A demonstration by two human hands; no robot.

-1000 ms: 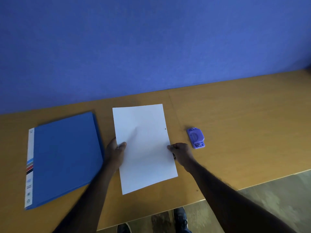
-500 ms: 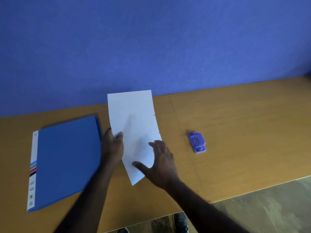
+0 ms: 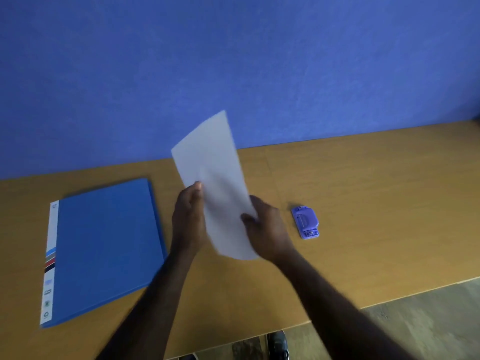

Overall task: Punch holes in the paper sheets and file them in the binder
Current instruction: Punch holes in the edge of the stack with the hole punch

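Observation:
A white paper sheet (image 3: 213,178) is lifted off the wooden table (image 3: 376,203) and tilted upright between my hands. My left hand (image 3: 188,219) pinches its left edge with the thumb on top. My right hand (image 3: 265,224) grips its lower right edge, thumb over the front. A closed blue binder (image 3: 104,245) lies flat on the table to the left of my hands. A small purple hole punch (image 3: 305,222) sits on the table just right of my right hand.
A blue wall (image 3: 233,61) rises right behind the table's far edge. The table's near edge runs diagonally at the lower right, with floor (image 3: 428,313) and a shoe (image 3: 278,344) below it.
The sheet lay flat on the table, then my left hand raised it. My right hand let go, swung under and now grips its lower right edge; the sheet stands steeper.

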